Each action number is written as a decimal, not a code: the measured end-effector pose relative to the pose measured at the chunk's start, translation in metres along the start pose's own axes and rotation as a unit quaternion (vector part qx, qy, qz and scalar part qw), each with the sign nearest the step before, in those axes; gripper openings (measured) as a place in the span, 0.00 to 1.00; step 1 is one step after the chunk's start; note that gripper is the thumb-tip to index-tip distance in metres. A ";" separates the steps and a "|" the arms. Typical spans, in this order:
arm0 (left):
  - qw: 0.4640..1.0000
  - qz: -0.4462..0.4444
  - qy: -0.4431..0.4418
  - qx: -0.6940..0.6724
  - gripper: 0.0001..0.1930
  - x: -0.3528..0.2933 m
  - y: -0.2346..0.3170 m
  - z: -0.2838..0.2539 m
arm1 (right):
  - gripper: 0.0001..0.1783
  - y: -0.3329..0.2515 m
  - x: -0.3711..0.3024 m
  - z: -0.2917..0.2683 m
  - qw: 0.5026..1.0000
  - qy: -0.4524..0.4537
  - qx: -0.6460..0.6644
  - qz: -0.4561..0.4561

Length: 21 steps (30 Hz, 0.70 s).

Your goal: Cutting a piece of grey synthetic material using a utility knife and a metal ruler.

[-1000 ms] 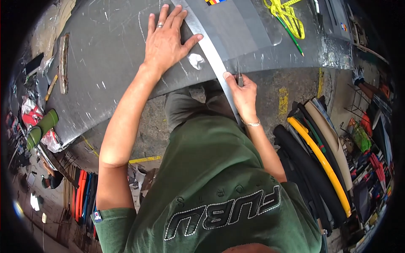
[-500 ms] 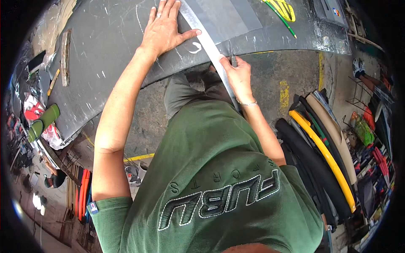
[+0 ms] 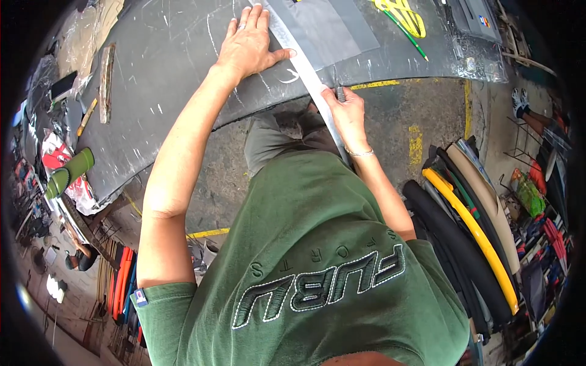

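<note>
My left hand point(image 3: 251, 52) lies flat on the dark, scratched worktable point(image 3: 165, 79), fingers stretched out. Its thumb presses on a long metal straightedge point(image 3: 298, 56) that slants from the far side toward my body, past the table's near edge. To the right of the straightedge lies a grey sheet point(image 3: 332, 39) of flexible material. My right hand point(image 3: 349, 116) is closed around a slim grey cutter knife point(image 3: 340, 94) at the near edge of the table, its thumb against the straightedge. The knife's lower part is hidden in the hand.
A green pencil point(image 3: 410, 41) and a yellow looped strap point(image 3: 408, 17) lie at the far right. On the left are a wooden stick point(image 3: 106, 82), a phone point(image 3: 64, 86) and a green roll point(image 3: 78, 163). Material rolls point(image 3: 461, 238) stand to my right. Another person's foot point(image 3: 520, 102) shows at the right.
The whole view has shifted slightly. Both hands keep their places on the straightedge, and the right hand still grips the knife.
</note>
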State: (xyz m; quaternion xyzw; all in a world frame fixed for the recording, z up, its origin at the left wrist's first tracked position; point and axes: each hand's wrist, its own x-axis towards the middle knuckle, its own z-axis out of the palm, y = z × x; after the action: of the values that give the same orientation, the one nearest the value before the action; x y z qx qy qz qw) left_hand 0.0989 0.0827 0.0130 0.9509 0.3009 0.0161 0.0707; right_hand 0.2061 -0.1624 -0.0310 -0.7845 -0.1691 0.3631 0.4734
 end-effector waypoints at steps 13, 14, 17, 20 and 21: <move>0.997 -0.015 -0.075 0.019 0.61 0.009 0.012 -0.006 | 0.21 0.002 0.005 -0.014 0.999 -0.042 0.005 0.006; 0.995 -0.020 -0.091 0.029 0.61 0.010 0.013 -0.006 | 0.21 0.001 0.005 -0.019 0.999 -0.042 0.006 0.005; 0.993 -0.025 -0.100 0.053 0.61 0.011 0.013 -0.004 | 0.19 -0.010 -0.002 -0.047 0.992 -0.095 0.081 0.003; 0.993 -0.016 -0.094 0.065 0.61 0.011 0.013 -0.003 | 0.14 0.052 0.016 -0.084 0.993 -0.057 0.106 0.000; 0.993 -0.014 -0.095 0.066 0.61 0.010 0.013 -0.004 | 0.13 0.078 0.021 -0.095 0.995 -0.028 0.094 0.022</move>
State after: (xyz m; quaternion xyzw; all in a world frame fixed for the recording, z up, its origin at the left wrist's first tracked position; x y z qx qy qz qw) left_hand 0.1142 0.0790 0.0189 0.9462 0.3070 -0.0951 0.0366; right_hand 0.2836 -0.2469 -0.0803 -0.7296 -0.1297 0.4096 0.5321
